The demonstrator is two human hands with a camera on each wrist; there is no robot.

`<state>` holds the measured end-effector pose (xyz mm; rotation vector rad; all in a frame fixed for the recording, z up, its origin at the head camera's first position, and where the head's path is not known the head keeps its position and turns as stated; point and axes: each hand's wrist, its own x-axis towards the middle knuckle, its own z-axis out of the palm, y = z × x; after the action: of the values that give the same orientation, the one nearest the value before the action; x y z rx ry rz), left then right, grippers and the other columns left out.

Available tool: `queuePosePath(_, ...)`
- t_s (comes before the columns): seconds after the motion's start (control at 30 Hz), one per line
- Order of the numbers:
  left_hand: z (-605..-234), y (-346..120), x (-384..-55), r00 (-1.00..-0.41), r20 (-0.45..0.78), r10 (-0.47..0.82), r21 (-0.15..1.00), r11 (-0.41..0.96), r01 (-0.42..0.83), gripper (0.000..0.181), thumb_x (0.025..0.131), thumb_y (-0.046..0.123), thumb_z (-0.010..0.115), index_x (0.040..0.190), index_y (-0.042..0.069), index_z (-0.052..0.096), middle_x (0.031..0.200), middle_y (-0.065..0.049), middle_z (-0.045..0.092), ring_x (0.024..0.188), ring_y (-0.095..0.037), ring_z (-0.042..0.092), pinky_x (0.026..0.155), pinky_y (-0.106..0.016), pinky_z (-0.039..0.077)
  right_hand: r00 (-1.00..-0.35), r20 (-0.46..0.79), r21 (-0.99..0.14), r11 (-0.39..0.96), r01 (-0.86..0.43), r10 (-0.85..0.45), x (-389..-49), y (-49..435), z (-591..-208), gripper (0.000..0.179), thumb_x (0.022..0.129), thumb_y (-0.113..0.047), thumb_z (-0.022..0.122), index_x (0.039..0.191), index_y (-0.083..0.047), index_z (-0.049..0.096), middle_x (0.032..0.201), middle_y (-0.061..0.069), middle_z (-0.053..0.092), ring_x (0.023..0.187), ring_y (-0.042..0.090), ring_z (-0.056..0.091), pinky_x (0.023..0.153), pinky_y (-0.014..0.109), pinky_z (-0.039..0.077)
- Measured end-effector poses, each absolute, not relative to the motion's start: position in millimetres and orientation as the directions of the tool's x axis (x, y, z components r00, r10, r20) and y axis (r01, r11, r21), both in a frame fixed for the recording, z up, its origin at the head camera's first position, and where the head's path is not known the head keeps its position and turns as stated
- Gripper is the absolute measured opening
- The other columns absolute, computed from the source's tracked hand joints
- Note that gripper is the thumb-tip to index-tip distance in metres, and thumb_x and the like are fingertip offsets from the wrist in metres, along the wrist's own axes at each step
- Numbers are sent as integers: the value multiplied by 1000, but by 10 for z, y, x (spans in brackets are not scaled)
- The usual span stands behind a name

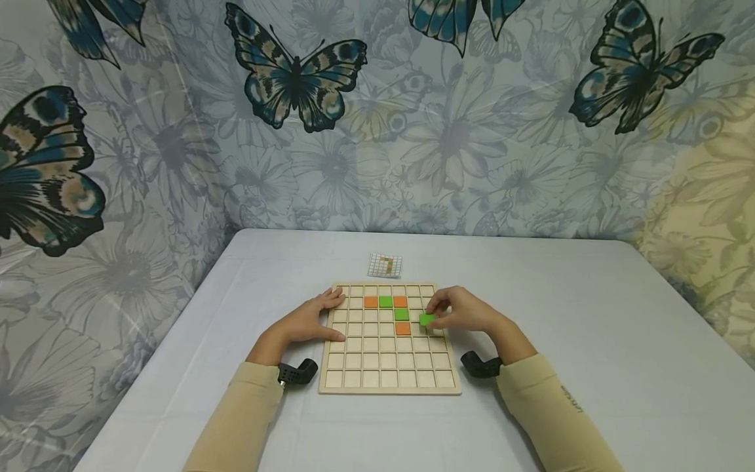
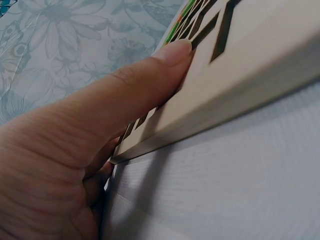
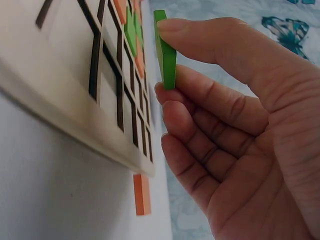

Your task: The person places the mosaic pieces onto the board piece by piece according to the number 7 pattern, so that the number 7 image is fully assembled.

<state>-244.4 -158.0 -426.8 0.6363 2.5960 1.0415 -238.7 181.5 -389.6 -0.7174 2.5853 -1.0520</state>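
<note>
A wooden grid board (image 1: 389, 392) lies on the table. My left hand (image 1: 309, 320) rests on its left edge, thumb and fingers spread; in the left wrist view the straight thumb (image 2: 145, 77) lies on the rim. Between thumb and fingertips my right hand (image 1: 468, 311) pinches a green square tile (image 3: 167, 50), held over the board's right side. Along an upper row of cells sit an orange tile (image 1: 370, 301), a green tile (image 1: 385, 301) and another orange tile (image 1: 400, 301). Below the last, a green tile (image 1: 401, 314) and an orange tile (image 1: 403, 328) form a column.
Just beyond the board's far edge lies a small pattern card (image 1: 385, 265) with a printed grid. A loose orange tile (image 3: 142, 195) is on the white table (image 1: 590, 328) beside the board, hidden by the right hand in the head view. Butterfly-patterned cloth (image 1: 460, 164) hangs behind.
</note>
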Motion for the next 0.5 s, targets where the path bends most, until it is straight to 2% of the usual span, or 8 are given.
queuePosePath(0.23, -4270, -1581, -2444, -868, -92, 488, 700, 651, 292, 96, 68, 39, 81, 145, 10, 33, 157, -4, 16, 146, -29, 5, 116, -55, 11, -816, -48, -697, 605, -386, -576, -2341, 1716, -3908, 20, 75, -14, 77, 88, -4, 66, 86, 5, 65, 74, 9, 55, 65, 21, 48)
queuePosePath(0.5, -4267, -1587, -2444, -866, -83, 494, 707, 641, 298, 96, 68, 39, 81, 145, 10, 33, 157, -5, 17, 146, -29, 5, 116, -54, 10, -798, -53, -676, 609, -414, -600, -2262, 1581, -3885, 19, 76, -16, 77, 89, -7, 66, 89, 2, 66, 83, 11, 61, 75, 23, 53)
